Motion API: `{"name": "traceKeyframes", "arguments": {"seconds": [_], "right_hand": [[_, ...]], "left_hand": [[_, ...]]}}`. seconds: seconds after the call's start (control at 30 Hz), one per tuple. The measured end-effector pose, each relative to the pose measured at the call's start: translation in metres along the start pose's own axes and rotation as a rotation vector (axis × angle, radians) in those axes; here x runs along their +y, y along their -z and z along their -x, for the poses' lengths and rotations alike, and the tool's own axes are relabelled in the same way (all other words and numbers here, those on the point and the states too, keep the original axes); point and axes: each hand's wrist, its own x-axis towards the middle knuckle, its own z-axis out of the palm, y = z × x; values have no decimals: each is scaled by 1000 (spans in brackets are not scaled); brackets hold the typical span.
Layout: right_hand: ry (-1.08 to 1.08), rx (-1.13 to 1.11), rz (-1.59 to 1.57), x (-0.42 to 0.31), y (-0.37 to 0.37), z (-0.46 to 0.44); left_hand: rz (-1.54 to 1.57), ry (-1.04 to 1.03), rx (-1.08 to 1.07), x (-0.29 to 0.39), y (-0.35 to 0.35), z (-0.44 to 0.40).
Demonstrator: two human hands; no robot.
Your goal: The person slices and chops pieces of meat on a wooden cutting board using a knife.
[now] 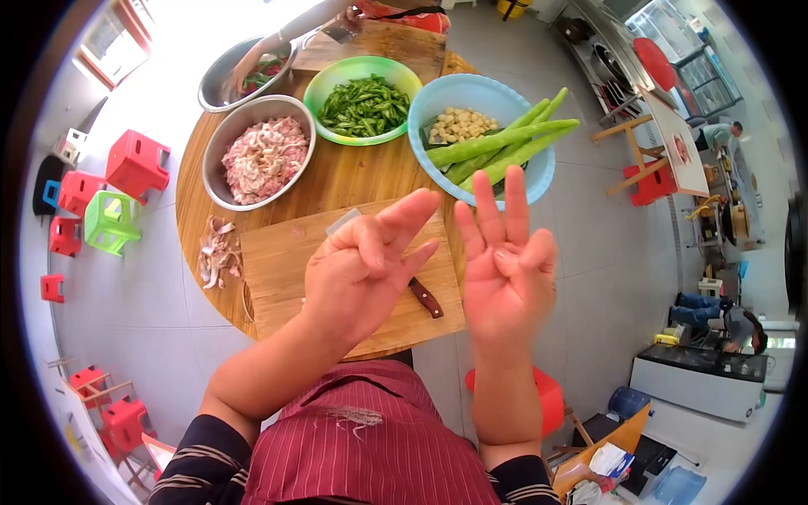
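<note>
Both hands are raised above a wooden cutting board. My left hand has its fingers partly bent and apart, with nothing in it. My right hand shows its palm; three fingers point up, while the index finger curls toward the thumb, and nothing is held. A knife with a brown handle lies on the board, its blade partly hidden behind my left hand. Beyond the board stand a metal bowl of minced meat, a green bowl of sliced green peppers and a blue basin with long green vegetables and garlic cloves.
Garlic skins lie left of the board on the round wooden table. Another person's arm reaches into a metal bowl at the far left. Red stools stand on the floor. Two people are at the right.
</note>
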Motion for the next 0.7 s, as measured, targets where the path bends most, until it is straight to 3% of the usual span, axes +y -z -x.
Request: {"name": "traceKeyframes", "arguments": {"seconds": [0.1, 0.2, 0.3, 0.33, 0.43, 0.53, 0.6, 0.7], "right_hand": [[56, 2, -56, -2, 10, -1], [65, -304, -296, -2, 26, -4], [133, -190, 192, -11, 15, 5], [263, -120, 314, -10, 6, 7], [344, -1, 744, -15, -20, 15], [349, 50, 714, -15, -21, 13], [287, 59, 527, -29, -23, 16], [154, 73, 483, -83, -13, 35]], "left_hand": [[34, -31, -147, 3, -9, -10], [124, 52, -123, 6, -31, -10], [181, 100, -113, 4, -42, -14], [115, 31, -79, 1, -44, -15], [50, -51, -58, -9, -50, -18], [84, -78, -92, -19, -55, -19], [50, -31, -72, -23, -56, -23], [-53, 15, -34, -24, -26, -17]]}}
